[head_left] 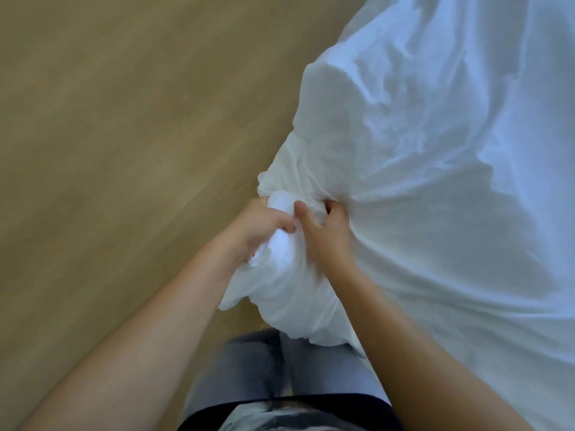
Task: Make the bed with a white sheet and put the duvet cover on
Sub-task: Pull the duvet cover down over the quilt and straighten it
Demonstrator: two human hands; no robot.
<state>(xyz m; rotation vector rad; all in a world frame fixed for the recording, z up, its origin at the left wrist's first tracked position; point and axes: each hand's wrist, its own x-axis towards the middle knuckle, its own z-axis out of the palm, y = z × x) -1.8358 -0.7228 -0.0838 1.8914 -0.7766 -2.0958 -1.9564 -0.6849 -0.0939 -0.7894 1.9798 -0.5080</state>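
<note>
A white sheet (451, 181) covers the bed on the right side of the view, wrinkled and pulled into folds toward its near left corner. That corner is bunched into a thick wad (280, 275) hanging over the bed's edge. My left hand (261, 225) grips the wad from the left, fingers curled into the cloth. My right hand (326, 231) grips the same bunch from the right, thumb on top and fingers buried in the fabric. The mattress beneath is hidden by the sheet.
A tan wooden floor (124, 150) fills the left half of the view. My legs in grey-blue trousers (264, 368) stand at the bottom, close to the bed's corner.
</note>
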